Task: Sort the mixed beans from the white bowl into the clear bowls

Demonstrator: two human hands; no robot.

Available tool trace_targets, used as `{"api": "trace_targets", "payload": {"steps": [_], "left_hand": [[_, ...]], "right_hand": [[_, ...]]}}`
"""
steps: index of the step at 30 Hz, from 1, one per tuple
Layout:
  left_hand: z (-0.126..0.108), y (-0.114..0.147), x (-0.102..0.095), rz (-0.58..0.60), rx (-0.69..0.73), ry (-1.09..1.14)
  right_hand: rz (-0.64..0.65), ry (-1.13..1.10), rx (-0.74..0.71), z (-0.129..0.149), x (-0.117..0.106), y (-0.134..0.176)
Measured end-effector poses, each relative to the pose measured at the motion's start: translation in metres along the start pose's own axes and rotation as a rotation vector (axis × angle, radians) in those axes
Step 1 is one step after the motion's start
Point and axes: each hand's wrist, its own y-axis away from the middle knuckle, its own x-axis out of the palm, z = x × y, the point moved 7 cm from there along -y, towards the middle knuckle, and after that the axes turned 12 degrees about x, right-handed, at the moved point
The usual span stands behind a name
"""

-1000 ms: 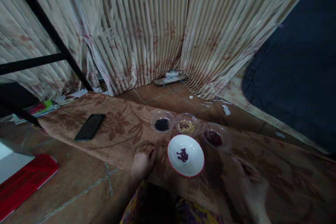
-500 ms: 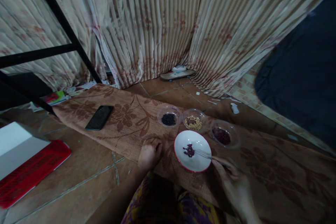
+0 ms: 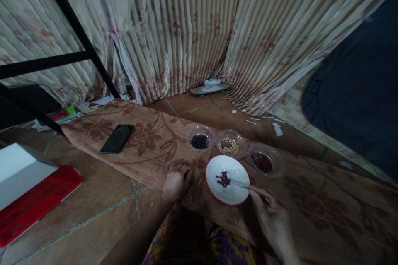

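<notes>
My right hand (image 3: 272, 217) is closed on slim metal tweezers (image 3: 239, 184). Their tips reach into a white bowl (image 3: 236, 167) with a red rim, beside a small heap of dark red beans (image 3: 223, 179). To the left of the bowl, my left hand (image 3: 177, 182) rests on the cloth with its fingers curled in; nothing shows in it. Behind the bowl stand three clear plastic cups: one with black beans (image 3: 199, 142), one with yellow beans (image 3: 232, 149), and one with dark red beans (image 3: 261, 162).
A brown flowered cloth (image 3: 149, 161) covers the long low surface. A dark phone (image 3: 117, 139) lies on its left part. On the tiled floor are a red and white box (image 3: 40, 198) at left and a skateboard (image 3: 209, 88) by the striped curtains (image 3: 183, 29). A black metal frame (image 3: 74, 29) stands at left.
The tweezers and my right hand have shifted very slightly within the same spot over the bowl. My left hand has stayed in place.
</notes>
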Motion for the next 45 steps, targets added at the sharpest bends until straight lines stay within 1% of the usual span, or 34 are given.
{"api": "trace_targets", "payload": {"steps": [6,9,11,14,16,18,21,24,26,27,29,32,34,36,39,45], "left_hand": [[0.002,0.001,0.002,-0.006,-0.002,-0.006],[0.002,0.001,0.002,-0.001,0.010,-0.014],[0.002,0.001,0.002,-0.002,0.015,-0.018],[0.002,0.001,0.002,-0.014,0.023,-0.016],[0.002,0.000,0.001,-0.025,0.035,-0.012],[0.002,0.000,0.000,-0.036,0.041,-0.014],[0.003,-0.001,-0.001,-0.038,0.034,-0.018],[0.002,0.000,-0.001,-0.033,0.026,-0.011],[0.001,0.000,-0.001,-0.027,0.021,-0.001],[0.001,0.000,-0.001,-0.024,0.017,0.003],[0.000,0.000,-0.001,-0.019,0.005,0.004],[0.001,0.000,-0.001,-0.013,-0.008,-0.009],[0.000,0.000,0.000,-0.008,-0.007,-0.016],[0.000,0.000,0.000,-0.006,-0.003,-0.018],[0.000,0.001,0.000,-0.007,0.002,-0.009],[0.000,0.002,0.002,0.000,0.003,-0.005]], "right_hand": [[-0.047,-0.032,-0.006,0.000,-0.001,0.002],[-0.092,-0.076,0.008,0.000,-0.007,0.003],[-0.171,-0.120,0.007,0.001,-0.019,0.001],[-0.342,-0.175,-0.034,0.003,-0.047,-0.012],[-0.458,-0.166,-0.072,0.004,-0.069,-0.024],[-0.544,-0.122,-0.086,0.003,-0.088,-0.038],[-0.519,-0.026,-0.057,0.000,-0.095,-0.050],[-0.507,-0.058,-0.046,0.001,-0.088,-0.040],[-0.481,-0.133,-0.013,0.003,-0.077,-0.027],[-0.447,-0.174,0.007,0.004,-0.069,-0.020],[-0.331,-0.213,0.034,0.008,-0.049,-0.011],[-0.133,-0.158,0.030,0.014,-0.018,-0.003],[-0.062,-0.104,0.009,0.015,-0.004,-0.003],[-0.059,-0.074,-0.021,0.014,0.002,-0.004],[-0.082,-0.052,-0.063,0.013,0.004,-0.006],[-0.076,-0.051,-0.101,0.011,0.009,-0.007]]}}
